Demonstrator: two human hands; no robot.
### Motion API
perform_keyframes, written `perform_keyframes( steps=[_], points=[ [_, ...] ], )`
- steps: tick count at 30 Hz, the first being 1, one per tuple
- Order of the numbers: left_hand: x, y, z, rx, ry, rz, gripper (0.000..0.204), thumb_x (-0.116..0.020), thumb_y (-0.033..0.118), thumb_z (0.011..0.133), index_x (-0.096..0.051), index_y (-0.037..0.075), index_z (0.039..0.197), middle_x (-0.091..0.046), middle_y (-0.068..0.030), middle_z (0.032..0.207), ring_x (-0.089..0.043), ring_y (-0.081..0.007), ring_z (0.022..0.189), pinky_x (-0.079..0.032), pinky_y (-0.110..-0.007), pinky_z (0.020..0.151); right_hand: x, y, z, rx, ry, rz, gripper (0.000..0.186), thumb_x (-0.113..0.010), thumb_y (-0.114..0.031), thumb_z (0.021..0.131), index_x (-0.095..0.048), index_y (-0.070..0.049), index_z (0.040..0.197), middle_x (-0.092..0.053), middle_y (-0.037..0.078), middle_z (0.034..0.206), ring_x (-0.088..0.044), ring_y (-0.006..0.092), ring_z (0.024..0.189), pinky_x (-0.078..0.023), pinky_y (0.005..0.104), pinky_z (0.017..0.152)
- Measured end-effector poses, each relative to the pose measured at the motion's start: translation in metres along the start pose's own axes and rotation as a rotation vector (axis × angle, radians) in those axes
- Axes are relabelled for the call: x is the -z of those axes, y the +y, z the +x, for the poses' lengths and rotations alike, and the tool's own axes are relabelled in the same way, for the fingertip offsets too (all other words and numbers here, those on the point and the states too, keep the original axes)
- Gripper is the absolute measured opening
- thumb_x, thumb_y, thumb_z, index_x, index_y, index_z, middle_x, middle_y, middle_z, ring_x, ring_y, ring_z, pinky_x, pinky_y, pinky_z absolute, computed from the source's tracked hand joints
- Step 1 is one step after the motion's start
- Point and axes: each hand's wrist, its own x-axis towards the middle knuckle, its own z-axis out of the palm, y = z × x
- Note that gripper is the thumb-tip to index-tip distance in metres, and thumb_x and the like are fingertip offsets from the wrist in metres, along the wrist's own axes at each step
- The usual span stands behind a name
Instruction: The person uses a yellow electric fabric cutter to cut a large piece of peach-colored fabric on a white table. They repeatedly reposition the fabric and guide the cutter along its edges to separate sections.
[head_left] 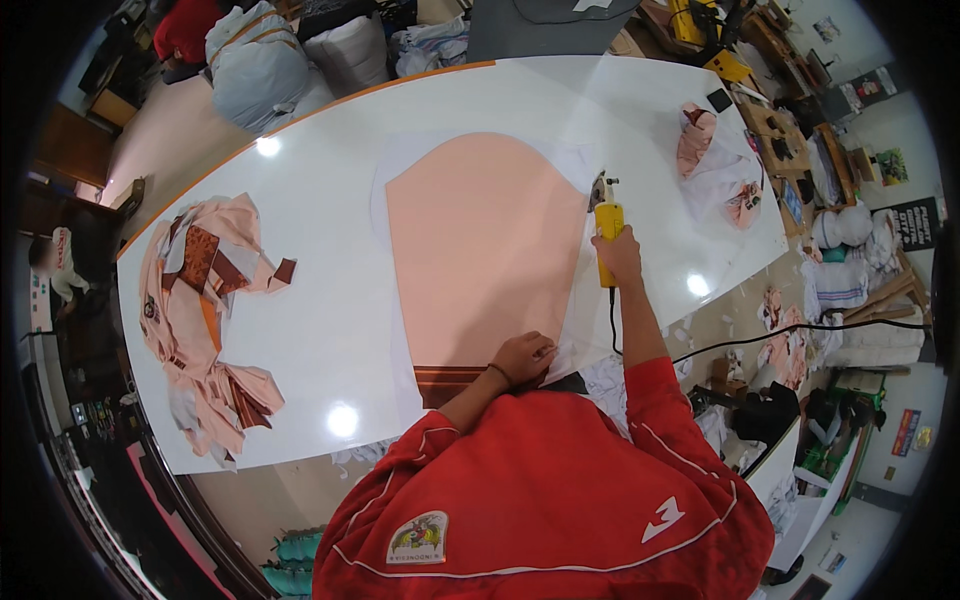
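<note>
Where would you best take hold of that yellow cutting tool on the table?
By the long yellow handle of the cutting tool, from behind, on the near end where the cord leaves. The blade head points away at the far end. The right hand wraps the handle there; the left hand presses on the peach fabric.

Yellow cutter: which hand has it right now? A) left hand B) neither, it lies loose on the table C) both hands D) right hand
D: the right hand grips the handle of the yellow electric fabric cutter at the right edge of the peach fabric, while the left hand presses flat on the fabric's near edge, away from the cutter.
</note>
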Motion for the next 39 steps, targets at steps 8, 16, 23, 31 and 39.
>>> perform_keyframes(
  steps=[8,16,23,31,39],
  points=[
    [0.029,0.021,-0.071,0.538,0.221,0.567,0.119,-0.074,0.076,0.080,-0.029,0.009,0.168,-0.016,-0.0306,0.173,-0.009,-0.0557,0.159,-0.012,-0.075,0.122,0.023,0.026,0.024,0.128,-0.100,0.004,0.071,-0.080,-0.041,0.080,-0.052,-0.003,0.132,-0.071,0.029,0.124,-0.072,0.0471,0.112,-0.059,0.0559,0.094],
    [0.069,0.037,-0.138,0.818,-0.039,0.740,0.157,-0.082,0.089,0.056,-0.009,0.015,0.174,0.010,-0.0351,0.175,0.013,-0.0590,0.160,0.004,-0.077,0.123,0.070,0.098,0.022,0.362,-0.288,-0.159,0.065,-0.078,-0.041,0.080,-0.051,-0.010,0.130,-0.075,0.028,0.107,-0.073,0.0496,0.102,-0.058,0.0583,0.087],
    [0.068,0.053,-0.144,0.866,0.043,0.701,0.156,-0.089,0.082,0.056,-0.008,0.019,0.174,0.009,-0.0299,0.177,0.012,-0.0572,0.161,-0.001,-0.075,0.125,0.084,0.104,0.038,0.475,-0.382,-0.243,0.060,-0.074,-0.040,0.082,-0.050,-0.013,0.130,-0.075,0.027,0.104,-0.073,0.0498,0.098,-0.059,0.0586,0.085],
    [-0.012,0.063,-0.147,0.789,0.615,0.591,0.081,-0.086,0.041,0.088,-0.053,0.007,0.153,-0.042,-0.0264,0.161,-0.040,-0.0456,0.148,-0.039,-0.054,0.118,0.085,0.080,0.056,0.568,-0.393,-0.278,0.060,-0.072,-0.038,0.083,-0.048,-0.013,0.131,-0.073,0.029,0.103,-0.073,0.0509,0.097,-0.058,0.0600,0.083],
    [-0.039,0.067,-0.204,1.095,1.042,0.337,0.033,-0.080,0.023,0.096,-0.075,0.002,0.121,-0.079,-0.0143,0.100,-0.077,-0.0261,0.089,-0.062,-0.042,0.081,0.070,0.054,0.069,0.611,-0.369,-0.317,0.061,-0.073,-0.039,0.083,-0.047,-0.013,0.132,-0.073,0.026,0.104,-0.073,0.0478,0.097,-0.058,0.0591,0.082]
  ],
)
